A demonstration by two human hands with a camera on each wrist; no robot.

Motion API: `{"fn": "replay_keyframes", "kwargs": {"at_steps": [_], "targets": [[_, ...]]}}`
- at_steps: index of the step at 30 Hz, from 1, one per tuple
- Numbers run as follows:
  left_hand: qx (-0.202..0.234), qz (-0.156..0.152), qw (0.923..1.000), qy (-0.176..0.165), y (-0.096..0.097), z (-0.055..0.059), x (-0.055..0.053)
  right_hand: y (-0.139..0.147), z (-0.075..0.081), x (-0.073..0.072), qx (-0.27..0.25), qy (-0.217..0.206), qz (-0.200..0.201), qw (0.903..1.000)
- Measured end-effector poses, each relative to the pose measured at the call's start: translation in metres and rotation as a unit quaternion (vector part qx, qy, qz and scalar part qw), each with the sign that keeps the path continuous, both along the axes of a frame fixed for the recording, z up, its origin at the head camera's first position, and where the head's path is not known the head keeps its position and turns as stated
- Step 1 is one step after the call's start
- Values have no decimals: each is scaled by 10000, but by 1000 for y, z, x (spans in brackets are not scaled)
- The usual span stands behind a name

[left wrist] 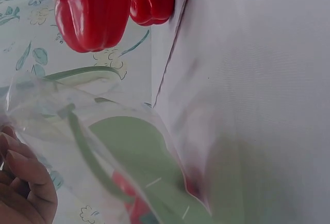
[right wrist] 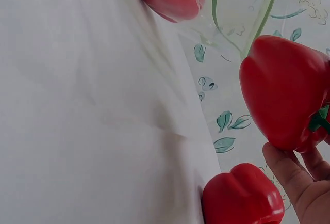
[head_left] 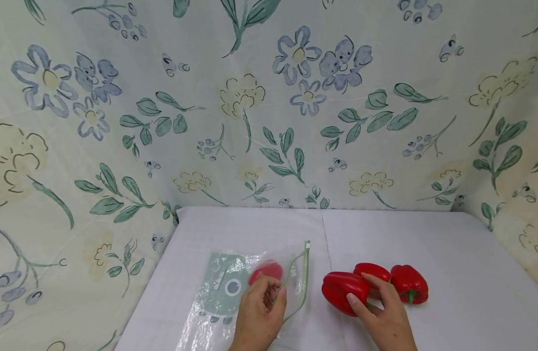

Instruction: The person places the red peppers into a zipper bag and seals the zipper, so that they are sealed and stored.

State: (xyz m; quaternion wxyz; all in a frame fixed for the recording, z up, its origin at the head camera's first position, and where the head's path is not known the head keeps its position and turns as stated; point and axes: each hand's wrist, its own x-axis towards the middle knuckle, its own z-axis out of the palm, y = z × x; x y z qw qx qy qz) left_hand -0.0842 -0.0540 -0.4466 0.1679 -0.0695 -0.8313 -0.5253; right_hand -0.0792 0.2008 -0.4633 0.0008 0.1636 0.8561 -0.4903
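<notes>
My left hand [head_left: 262, 309] pinches the edge of a clear zip bag [head_left: 194, 317] near its green-lined mouth, which gapes toward the right. The bag has a green cartoon print with one big eye, and a red bell pepper [head_left: 268, 271] shows inside it. Between thumb and fingers, my right hand [head_left: 385, 314] grips another red bell pepper [head_left: 344, 291] by its stem end, right of the bag's mouth. In the right wrist view this held pepper [right wrist: 283, 92] is raised off the table, its green stem toward the palm.
Two more red bell peppers sit on the white-covered table [head_left: 462, 253]: one pepper [head_left: 372, 269] just behind the held one, the other pepper [head_left: 408, 284] to its right. A floral curtain [head_left: 269, 122] hangs behind the table and along both sides.
</notes>
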Motion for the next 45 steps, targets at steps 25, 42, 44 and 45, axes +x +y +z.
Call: {"fn": "replay_keyframes", "kwargs": {"at_steps": [25, 42, 44, 45], "targets": [[-119, -168, 9945, -1029, 2, 8, 2, -70, 11, -17, -96, 538, 1001, 9935], [-57, -235, 9917, -1261, 3, 13, 5, -80, 5, -17, -648, 334, 1204, 9900], [-53, -215, 9910, -1316, 4, 13, 6, -80, 4, -16, -639, 398, 1242, 9894], [-48, -201, 9909, -1333, 4, 13, 6, -81, 5, -16, -654, 431, 1246, 9891]]}}
